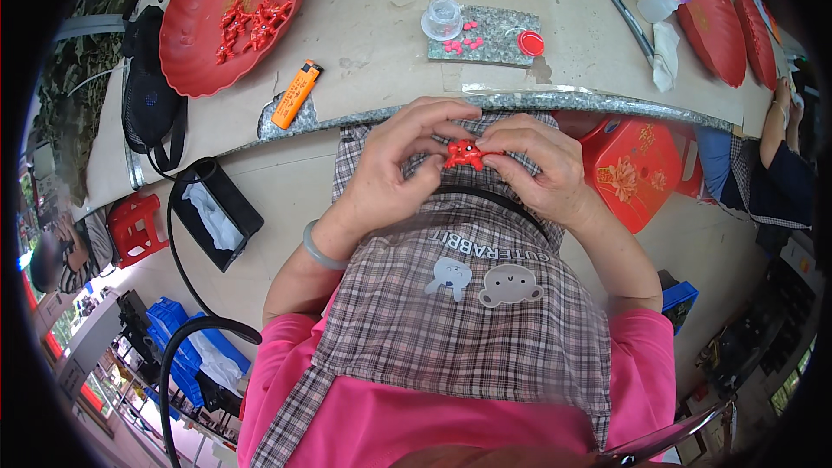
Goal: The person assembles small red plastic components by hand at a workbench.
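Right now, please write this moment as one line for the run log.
left hand: holds red figure | right hand: pinches same figure | place: over checked apron, at table edge | nearby: orange lighter, red plate

The scene is lit evenly by soft, bright daylight; only faint shadows are cast beside the orange lighter [295, 94] on the table [381, 26]. Strong fisheye bending is seen in the table edge, and a black vignette rings the frame. Blur is found left of the lighter, at the rim.

Single head-worn fisheye view, straight down, close above hands and table edge [485, 102]
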`<state>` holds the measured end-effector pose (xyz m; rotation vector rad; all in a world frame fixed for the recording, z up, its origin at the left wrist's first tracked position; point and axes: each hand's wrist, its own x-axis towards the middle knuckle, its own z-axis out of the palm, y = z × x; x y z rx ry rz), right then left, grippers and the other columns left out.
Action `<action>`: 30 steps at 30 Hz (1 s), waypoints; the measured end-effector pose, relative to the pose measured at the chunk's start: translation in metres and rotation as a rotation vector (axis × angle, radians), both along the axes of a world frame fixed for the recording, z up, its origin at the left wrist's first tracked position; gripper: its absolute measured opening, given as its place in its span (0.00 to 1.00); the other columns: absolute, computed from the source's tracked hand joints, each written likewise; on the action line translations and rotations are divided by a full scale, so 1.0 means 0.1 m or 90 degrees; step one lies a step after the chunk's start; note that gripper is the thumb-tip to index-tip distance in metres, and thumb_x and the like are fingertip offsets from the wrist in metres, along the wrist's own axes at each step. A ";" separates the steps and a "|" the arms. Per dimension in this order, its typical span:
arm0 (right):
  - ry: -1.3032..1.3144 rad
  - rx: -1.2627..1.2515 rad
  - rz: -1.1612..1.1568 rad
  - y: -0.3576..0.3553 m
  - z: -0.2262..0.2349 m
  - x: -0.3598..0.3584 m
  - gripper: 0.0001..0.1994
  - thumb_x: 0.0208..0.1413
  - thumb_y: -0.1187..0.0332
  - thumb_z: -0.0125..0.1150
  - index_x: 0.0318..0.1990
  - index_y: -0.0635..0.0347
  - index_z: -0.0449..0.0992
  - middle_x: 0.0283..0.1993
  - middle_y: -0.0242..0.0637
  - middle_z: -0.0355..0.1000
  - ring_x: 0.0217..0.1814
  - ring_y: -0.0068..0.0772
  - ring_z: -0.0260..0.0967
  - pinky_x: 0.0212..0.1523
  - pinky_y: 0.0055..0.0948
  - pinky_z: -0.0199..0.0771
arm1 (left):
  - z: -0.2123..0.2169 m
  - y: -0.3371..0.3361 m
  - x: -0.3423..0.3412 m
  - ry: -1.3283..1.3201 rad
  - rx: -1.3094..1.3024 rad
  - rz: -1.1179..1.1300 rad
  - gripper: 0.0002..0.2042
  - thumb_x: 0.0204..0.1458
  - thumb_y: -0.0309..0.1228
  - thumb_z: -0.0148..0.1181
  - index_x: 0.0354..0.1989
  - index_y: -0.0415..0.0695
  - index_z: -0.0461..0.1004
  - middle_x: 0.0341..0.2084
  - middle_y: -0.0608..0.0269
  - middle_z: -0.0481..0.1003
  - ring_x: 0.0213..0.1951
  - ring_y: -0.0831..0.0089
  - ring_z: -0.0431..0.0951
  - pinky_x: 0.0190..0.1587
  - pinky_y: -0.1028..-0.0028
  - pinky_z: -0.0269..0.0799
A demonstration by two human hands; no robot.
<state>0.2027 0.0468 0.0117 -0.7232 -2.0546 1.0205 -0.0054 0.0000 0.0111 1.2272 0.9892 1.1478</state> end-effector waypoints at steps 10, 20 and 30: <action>-0.032 0.082 0.060 0.02 0.01 0.01 0.14 0.45 0.80 0.69 0.42 0.65 0.78 0.39 0.44 0.78 0.41 0.43 0.78 0.40 0.33 0.79 | -0.18 -0.04 -0.10 -0.233 -0.169 -0.076 0.08 0.57 0.19 0.59 0.45 0.33 0.76 0.42 0.61 0.75 0.45 0.75 0.77 0.49 0.76 0.75; -0.052 0.073 -0.017 0.18 0.09 -0.01 0.16 0.47 0.84 0.65 0.45 0.66 0.77 0.40 0.45 0.77 0.39 0.41 0.77 0.37 0.32 0.78 | -0.13 0.08 -0.12 -0.241 -0.173 -0.015 0.07 0.55 0.18 0.61 0.41 0.33 0.75 0.40 0.61 0.75 0.43 0.76 0.78 0.48 0.77 0.76; -0.124 0.082 -0.055 -0.09 0.21 -0.21 0.10 0.49 0.88 0.59 0.39 0.67 0.77 0.36 0.45 0.77 0.36 0.43 0.76 0.38 0.33 0.77 | -0.07 -0.03 -0.47 -0.230 -0.108 0.066 0.10 0.55 0.19 0.62 0.46 0.37 0.73 0.38 0.67 0.75 0.40 0.83 0.76 0.44 0.80 0.74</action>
